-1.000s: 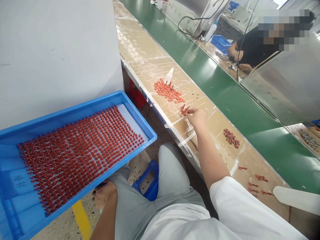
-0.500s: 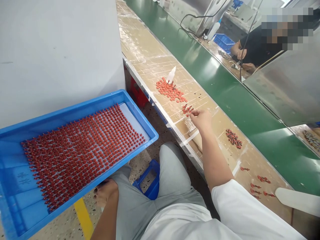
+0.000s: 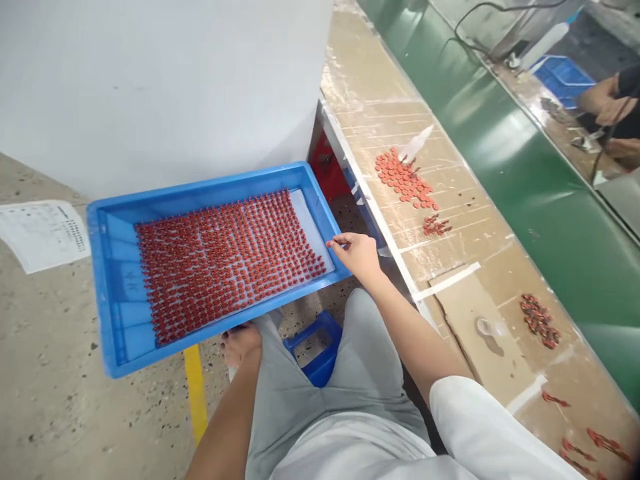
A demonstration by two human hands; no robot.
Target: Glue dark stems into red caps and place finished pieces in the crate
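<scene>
A blue tray (image 3: 113, 287) holds many rows of small red pieces (image 3: 225, 260) standing upright on a white sheet (image 3: 310, 220). My right hand (image 3: 357, 257) is over the tray's right rim, thumb and fingertips pinched on a small red piece (image 3: 329, 244). My left hand (image 3: 243, 345) is under the tray's near edge beside my leg; the edge hides part of its fingers. Loose red discs (image 3: 400, 177) lie on the workbench (image 3: 395, 120) by a white nozzle bottle (image 3: 417, 143), with a small group of assembled pieces (image 3: 437, 225) close by.
More dark red pieces (image 3: 540, 320) and several long ones lie farther right on the bench. A green belt (image 3: 520, 160) runs behind it. Across it are another person's hands (image 3: 607, 110) and a blue basket (image 3: 563, 80). A blue stool (image 3: 320, 357) stands below.
My right hand has moved from the small group on the bench to the tray's right end, carrying a red piece. The view has shifted left, and a printed paper now shows.
</scene>
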